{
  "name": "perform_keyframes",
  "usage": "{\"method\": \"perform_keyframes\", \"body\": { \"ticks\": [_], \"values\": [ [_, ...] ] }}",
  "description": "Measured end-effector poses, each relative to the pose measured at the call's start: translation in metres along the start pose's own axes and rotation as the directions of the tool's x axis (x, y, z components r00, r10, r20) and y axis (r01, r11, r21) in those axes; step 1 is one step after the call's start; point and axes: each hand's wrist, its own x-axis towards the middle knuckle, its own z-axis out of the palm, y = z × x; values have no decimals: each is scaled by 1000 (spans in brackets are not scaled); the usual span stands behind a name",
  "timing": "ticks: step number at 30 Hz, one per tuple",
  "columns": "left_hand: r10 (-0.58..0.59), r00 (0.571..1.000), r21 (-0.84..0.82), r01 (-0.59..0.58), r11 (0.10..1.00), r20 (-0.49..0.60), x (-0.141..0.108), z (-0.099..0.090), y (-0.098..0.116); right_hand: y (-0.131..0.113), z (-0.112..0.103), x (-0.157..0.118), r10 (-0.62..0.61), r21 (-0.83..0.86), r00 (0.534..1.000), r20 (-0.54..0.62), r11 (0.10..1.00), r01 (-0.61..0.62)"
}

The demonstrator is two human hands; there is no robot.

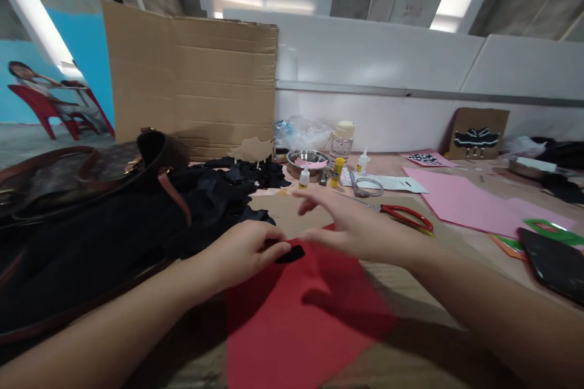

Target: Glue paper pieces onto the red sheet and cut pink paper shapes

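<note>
My left hand (250,249) pinches a small black piece (294,254), which looks like fabric, between thumb and fingers. It is over the upper part of a red sheet of paper (292,322) lying on brown cardboard (401,298). My right hand (349,225) hovers above the sheet's upper right side, thumb and fingers apart, with nothing in it. Its shadow falls on the red paper. Just beyond the right wrist are red-handled scissors (408,216), partly covered by that hand.
Behind the hands stand glue bottles (304,177), a yellow glue stick (337,172) and a metal bowl (306,159). Black fabric (210,194) and a brown bag (109,176) crowd the left. Pink paper (460,197) and a black phone-like object (554,261) lie right. A person sits far left.
</note>
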Motion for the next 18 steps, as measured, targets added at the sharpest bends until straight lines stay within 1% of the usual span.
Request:
{"method": "perform_keyframes", "body": {
  "ticks": [2,3,5,7,9,12,14,16,18],
  "values": [
    [79,997,96,-77,992,-17,-1,1,-2,-11,9,8,21,-48,985,174,999,-13],
    [110,994,133,-106,985,-20,-2,2,-2,-13,16,10,44,-62,976,214,998,-31],
    [148,989,180,-142,973,-21,-3,3,-2,-9,30,13,45,-10,967,251,999,-44],
    [163,986,179,-155,972,-29,-4,4,-3,0,40,13,26,98,961,277,994,-55],
    [158,987,145,-150,978,-42,-2,4,-6,8,45,10,54,137,955,292,986,-98],
    [115,993,104,-112,988,-27,0,5,-13,14,45,8,168,47,941,293,981,-190],
    [68,997,115,-65,991,-21,1,5,-16,16,43,9,216,18,926,309,973,-232],
    [30,999,113,-27,993,-22,1,4,-15,16,40,10,224,17,921,318,970,-242],
    [10,1000,89,-8,996,-19,0,1,-11,17,36,12,211,12,925,315,974,-226]
  ]
}}
